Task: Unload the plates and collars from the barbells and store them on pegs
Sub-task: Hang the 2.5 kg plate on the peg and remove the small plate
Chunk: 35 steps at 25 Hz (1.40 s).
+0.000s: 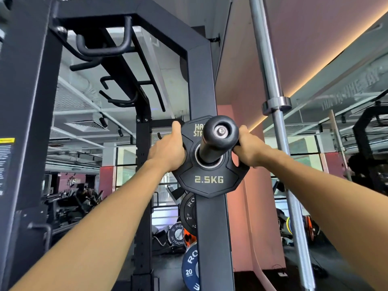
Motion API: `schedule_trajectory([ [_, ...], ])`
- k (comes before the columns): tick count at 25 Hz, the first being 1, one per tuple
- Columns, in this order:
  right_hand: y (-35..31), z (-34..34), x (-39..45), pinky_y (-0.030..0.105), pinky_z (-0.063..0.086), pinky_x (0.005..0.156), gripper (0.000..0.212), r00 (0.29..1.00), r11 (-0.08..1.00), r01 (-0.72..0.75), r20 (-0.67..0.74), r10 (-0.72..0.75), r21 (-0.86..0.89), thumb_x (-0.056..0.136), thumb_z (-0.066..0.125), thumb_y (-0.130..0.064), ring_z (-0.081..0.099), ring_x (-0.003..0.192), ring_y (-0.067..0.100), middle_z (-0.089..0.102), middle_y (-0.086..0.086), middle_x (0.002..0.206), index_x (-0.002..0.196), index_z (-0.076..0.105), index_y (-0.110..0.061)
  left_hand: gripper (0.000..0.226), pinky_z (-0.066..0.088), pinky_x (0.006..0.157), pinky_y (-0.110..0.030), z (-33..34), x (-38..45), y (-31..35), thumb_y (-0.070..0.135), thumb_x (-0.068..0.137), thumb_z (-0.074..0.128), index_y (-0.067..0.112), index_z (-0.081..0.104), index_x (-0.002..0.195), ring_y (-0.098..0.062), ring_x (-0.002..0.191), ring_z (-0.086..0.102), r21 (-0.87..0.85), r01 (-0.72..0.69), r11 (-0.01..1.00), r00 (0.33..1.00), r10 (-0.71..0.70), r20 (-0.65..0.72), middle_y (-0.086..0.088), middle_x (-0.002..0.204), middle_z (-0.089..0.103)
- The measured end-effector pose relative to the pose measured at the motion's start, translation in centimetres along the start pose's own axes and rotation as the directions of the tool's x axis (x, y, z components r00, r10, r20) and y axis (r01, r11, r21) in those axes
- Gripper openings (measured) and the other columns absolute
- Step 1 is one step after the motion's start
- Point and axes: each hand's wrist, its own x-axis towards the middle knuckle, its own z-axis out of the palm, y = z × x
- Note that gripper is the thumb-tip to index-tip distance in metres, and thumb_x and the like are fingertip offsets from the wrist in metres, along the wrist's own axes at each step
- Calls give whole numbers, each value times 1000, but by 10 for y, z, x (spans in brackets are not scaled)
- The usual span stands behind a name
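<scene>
Both hands hold the black 2.5KG plate (pixel 209 177) by its two sides: the left hand (pixel 168 149) has its fingers curled around the left edge, and the right hand (pixel 249 149) grips through the cut-out on the right edge. The plate sits on the black storage peg (pixel 218 135) of the rack upright (pixel 204 80), with the peg passing through its centre hole. To finish well, I think the plate should be pushed straight along the peg until it lies flat against the upright, with both sides moving evenly, so the hole does not jam. A steel barbell (pixel 273 85) leans just to the right, so the right elbow should stay clear of it.
</scene>
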Motion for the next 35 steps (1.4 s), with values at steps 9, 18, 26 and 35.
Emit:
schedule_trajectory([
  [9,-13,5,-38,50,50,81,20,987,987,-150,64,146,58,93,36,-18,56,78,33,52,9,83,109,24,-14,25,42,74,-42,-1,-24,2,17,97,34,14,19,116,-39,85,58,-17,169,985,970,-163,180,-23,110,55],
  [18,3,19,-160,45,43,99,57,934,988,-155,323,152,-19,94,32,-62,55,113,31,56,10,129,122,49,-16,58,47,89,-39,-13,-159,-17,63,86,50,32,33,132,-30,102,59,-99,213,972,857,-137,497,-5,112,56],
  [26,-61,-9,-236,48,33,109,69,911,997,3,410,-35,79,84,49,-68,46,129,26,43,1,145,139,41,-26,67,43,100,-42,-121,-234,-24,71,74,61,33,46,127,-24,118,51,42,247,968,854,-238,462,-1,131,49],
  [35,-207,0,-279,41,34,104,63,816,945,132,508,-275,299,85,56,-59,46,127,26,43,-1,145,138,39,-29,78,44,98,-46,-270,-309,-92,78,64,61,35,43,126,-25,121,49,228,406,885,798,-464,383,-2,131,45],
])
